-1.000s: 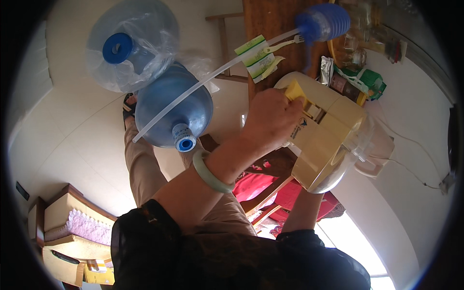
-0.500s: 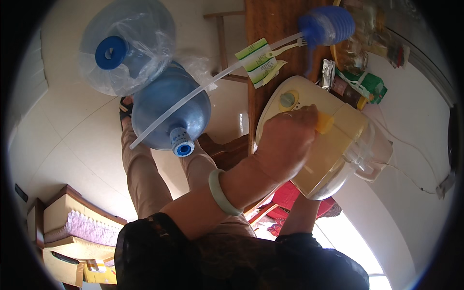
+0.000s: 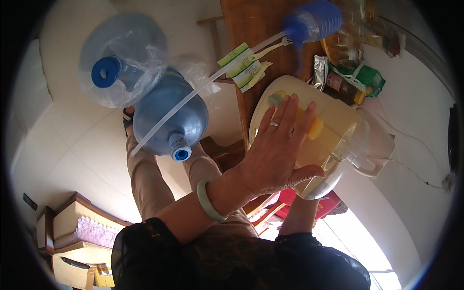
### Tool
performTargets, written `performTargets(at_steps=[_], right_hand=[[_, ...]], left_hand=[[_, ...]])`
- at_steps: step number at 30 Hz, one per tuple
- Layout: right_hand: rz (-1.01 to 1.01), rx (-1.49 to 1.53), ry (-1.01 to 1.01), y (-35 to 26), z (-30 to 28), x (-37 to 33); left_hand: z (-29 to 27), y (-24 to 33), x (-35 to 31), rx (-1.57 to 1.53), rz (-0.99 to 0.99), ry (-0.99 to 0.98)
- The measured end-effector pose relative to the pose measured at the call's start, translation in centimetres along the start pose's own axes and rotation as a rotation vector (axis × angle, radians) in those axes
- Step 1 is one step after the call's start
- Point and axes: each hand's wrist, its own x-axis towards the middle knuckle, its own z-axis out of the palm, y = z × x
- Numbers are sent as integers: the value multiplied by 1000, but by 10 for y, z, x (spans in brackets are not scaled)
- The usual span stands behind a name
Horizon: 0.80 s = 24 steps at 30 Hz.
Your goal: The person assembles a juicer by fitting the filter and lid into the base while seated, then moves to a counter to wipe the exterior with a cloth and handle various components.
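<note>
My left hand, with a pale green bangle on its wrist, is open with fingers spread over the cream appliance. Whether the palm presses on the casing or hovers, I cannot tell. Next to the fingers is a small yellow piece of unclear kind, partly covered. A greenish dial shows just past the fingertips. The appliance has a clear rounded jug-like part on its near side. My right forearm runs up behind that part, which hides the right hand.
Beyond the appliance, a blue hand pump lies on the wooden table, its long clear tube jutting past the edge. Green-white packets, a plastic fork and a bottle lie around. Two water jugs stand at left.
My left hand has gone from a closed fist over the appliance to an open hand with spread fingers. The whole view has shifted slightly. My right forearm stays behind the appliance.
</note>
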Motion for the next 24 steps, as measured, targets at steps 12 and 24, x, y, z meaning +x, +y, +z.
performTargets(at_steps=[12,24], right_hand=[[63,124,-3,-2,-4,8],[191,347,-117,-12,-20,44]], left_hand=[[21,18,0,174,63,-154],[26,44,-2,250,65,-174]])
